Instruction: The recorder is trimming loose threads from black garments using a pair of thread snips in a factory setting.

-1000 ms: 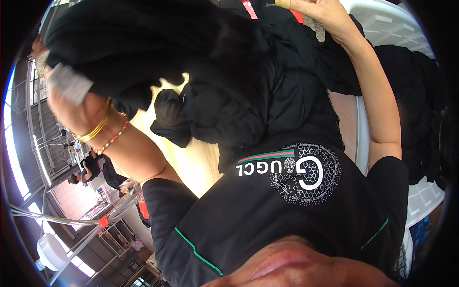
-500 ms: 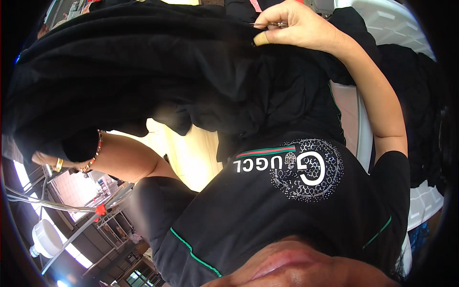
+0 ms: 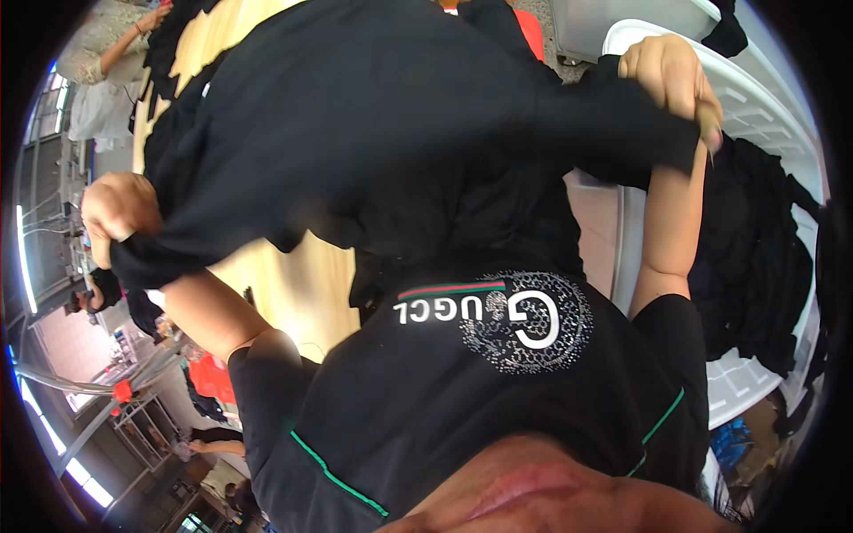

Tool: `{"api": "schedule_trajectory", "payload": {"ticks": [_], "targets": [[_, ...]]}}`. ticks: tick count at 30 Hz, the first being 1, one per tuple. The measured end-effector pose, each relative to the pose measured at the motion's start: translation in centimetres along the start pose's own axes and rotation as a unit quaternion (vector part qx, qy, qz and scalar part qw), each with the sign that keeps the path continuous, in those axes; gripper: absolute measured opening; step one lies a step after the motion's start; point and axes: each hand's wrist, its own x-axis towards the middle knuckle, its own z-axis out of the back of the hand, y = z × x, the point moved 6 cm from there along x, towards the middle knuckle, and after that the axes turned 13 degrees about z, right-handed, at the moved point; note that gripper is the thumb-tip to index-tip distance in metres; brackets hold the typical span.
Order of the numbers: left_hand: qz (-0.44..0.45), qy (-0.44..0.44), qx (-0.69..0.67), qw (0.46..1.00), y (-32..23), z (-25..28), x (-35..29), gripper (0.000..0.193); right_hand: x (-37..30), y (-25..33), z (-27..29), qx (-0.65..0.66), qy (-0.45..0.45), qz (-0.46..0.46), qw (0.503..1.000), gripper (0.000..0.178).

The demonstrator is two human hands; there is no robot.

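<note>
A wide piece of black cloth [image 3: 373, 115], seemingly a garment, stretches between my two hands over the wooden table. My left hand [image 3: 120, 209] is closed on one end, at the left. At the upper right my right hand [image 3: 671, 80] is closed on the other end, beside the white basket. Yellowish tape covers its thumb, and a thin pointed tip shows below it. The rest of that small tool is hidden in the hand. The cloth is smeared by motion in its middle.
The white plastic basket [image 3: 755, 391] at my right holds a heap of black cloth [image 3: 755, 258]. Pale wooden tabletop [image 3: 293, 293] shows beneath the held cloth. Another person's arm [image 3: 120, 53] is at the far left, beside more black cloth. A grey bin [image 3: 595, 27] stands at the far right.
My right hand has moved right and down, now gripping a cloth end; its metal tool is mostly hidden. My left hand has risen, and the cloth is spread between both.
</note>
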Motion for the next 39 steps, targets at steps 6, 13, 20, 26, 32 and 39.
{"api": "schedule_trajectory", "payload": {"ticks": [6, 13, 20, 26, 32, 39], "targets": [[0.431, -0.209, -0.025, 0.877, 7.1, -5.2, 4.2, 0.042, 1.9, -1.5, -0.5, -0.261, -0.234, -0.152, 0.924, 0.046], [0.417, -0.332, 0.34, 0.775, 14.7, -6.4, 11.1, 0.048, 1.1, -3.5, 0.5, -0.369, -0.455, -0.35, 0.731, 0.021], [0.413, -0.323, 0.341, 0.78, 17.2, -6.6, 11.7, 0.017, 1.3, -6.1, 0.3, -0.311, -0.448, -0.398, 0.738, 0.021], [0.271, -0.35, 0.103, 0.891, 10.3, -7.1, 11.4, 0.01, 1.4, -6.3, 0.5, -0.307, -0.436, -0.405, 0.743, 0.022], [-0.233, 0.311, -0.2, 0.899, 1.4, -13.3, 9.9, 0.018, 0.4, -9.0, 2.0, -0.152, -0.267, 0.002, 0.952, 0.021], [0.387, -0.319, 0.065, 0.863, 8.1, -11.9, 11.1, 0.02, 1.3, -6.4, 0.4, -0.35, -0.386, -0.419, 0.744, 0.024]]}}
